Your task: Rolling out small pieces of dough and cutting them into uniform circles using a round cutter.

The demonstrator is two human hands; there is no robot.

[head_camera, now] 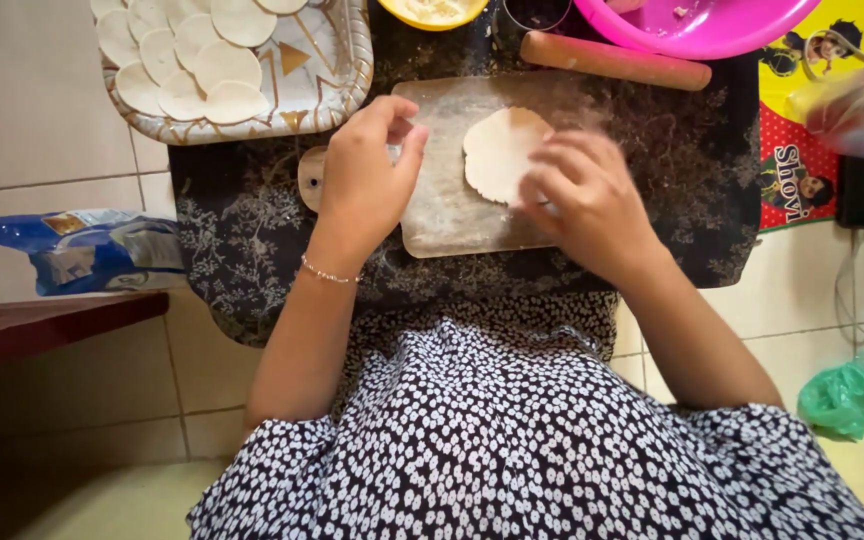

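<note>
Pale, floury dough (500,152) is lying as a flattened round on the wooden board (449,205), which is sitting on a dark patterned cloth (242,230). Your right hand (587,200) is resting on the round's near edge, its fingers (552,178) spread and pressing down on the dough rather than gripping it. Your left hand (367,175) is sitting at the board's left edge, fingers loosely curled, holding nothing you can see. A tray (327,85) of finished discs (192,55) is lying beyond the left hand, and a rolling pin (614,60) is lying past the board.
</note>
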